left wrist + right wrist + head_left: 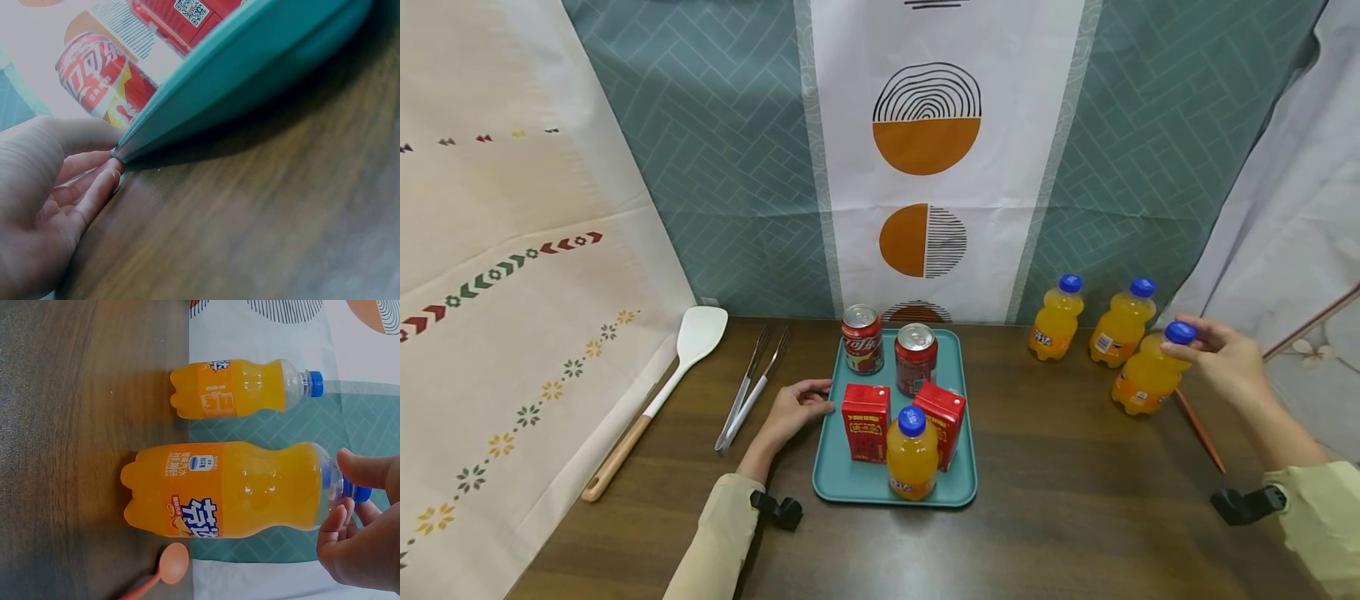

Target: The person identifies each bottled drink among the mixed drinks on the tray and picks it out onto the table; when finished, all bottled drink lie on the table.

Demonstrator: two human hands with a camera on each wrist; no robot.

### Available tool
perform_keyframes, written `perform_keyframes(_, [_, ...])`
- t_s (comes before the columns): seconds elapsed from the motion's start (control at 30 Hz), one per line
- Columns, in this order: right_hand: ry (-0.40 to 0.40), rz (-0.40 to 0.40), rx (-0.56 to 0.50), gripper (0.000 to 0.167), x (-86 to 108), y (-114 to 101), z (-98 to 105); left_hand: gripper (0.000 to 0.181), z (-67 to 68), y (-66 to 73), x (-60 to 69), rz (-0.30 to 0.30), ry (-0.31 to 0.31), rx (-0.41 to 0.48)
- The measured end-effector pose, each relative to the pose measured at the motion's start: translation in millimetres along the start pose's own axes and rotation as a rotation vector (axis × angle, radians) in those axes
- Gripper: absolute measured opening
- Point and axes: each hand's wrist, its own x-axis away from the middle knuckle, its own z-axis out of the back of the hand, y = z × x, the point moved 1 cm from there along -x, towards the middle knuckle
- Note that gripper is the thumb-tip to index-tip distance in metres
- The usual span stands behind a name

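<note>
At the right, my right hand (1228, 367) pinches the blue-capped neck of an orange soda bottle (1148, 375), which leans a little; the right wrist view shows thumb and fingers around the neck of that bottle (231, 490). My left hand (793, 412) pinches the left rim of the teal tray (865, 492), thumb above and fingers below in the left wrist view (56, 194). On the tray are two red cans (862, 342) (916, 362), two red cartons (867, 425) (942, 417) and an orange bottle (912, 458).
Two more orange bottles (1056, 321) (1122, 325) stand at the back right. An orange-red spoon (173, 562) lies beside the held bottle. Left of the tray lie metal tongs (748, 400) and a white spatula (700, 333) with a wooden handle. Patterned cloth hangs behind the table.
</note>
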Motion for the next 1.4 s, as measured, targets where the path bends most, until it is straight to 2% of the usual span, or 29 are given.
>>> perform_keyframes(0.1, [0.003,0.007,0.003,0.047,0.3,0.5,-0.5,0.042,0.1,-0.1,1.4,-0.06,0.002,0.02])
perform_keyframes(0.2, [0.002,0.006,0.004,0.054,0.4,0.4,-0.7,0.041,0.2,-0.5,1.4,-0.092,0.006,0.032])
perform_keyframes(0.27, [-0.001,0.0,0.004,0.057,0.3,0.4,-0.7,0.041,0.1,-0.1,0.8,-0.071,0.004,0.026])
perform_keyframes(0.47, [0.006,-0.004,0.017,0.051,0.0,1.3,-0.5,0.045,-0.1,0.9,-0.7,0.034,-0.007,-0.003])
perform_keyframes(0.6, [0.007,0.007,0.027,0.053,-0.6,1.7,-0.2,0.047,-0.7,1.6,-0.2,0.037,-0.009,0.008])
perform_keyframes(0.8, [-0.013,0.02,0.046,0.046,-1.4,2.3,1.8,0.044,-1.0,1.0,-0.3,0.029,-0.001,-0.004])
perform_keyframes(1.03, [-0.02,0.016,0.059,0.048,-0.8,1.0,2.6,0.043,-0.2,2.0,0.0,0.035,0.003,-0.014])
perform_keyframes(1.23, [-0.042,-0.002,0.033,0.028,-1.7,0.6,5.2,0.043,0.0,1.4,0.5,0.027,-0.001,-0.022])
perform_keyframes(1.4, [-0.029,-0.028,0.058,0.031,-2.5,-0.2,7.6,0.043,-0.4,1.3,-1.1,0.038,0.001,-0.022])
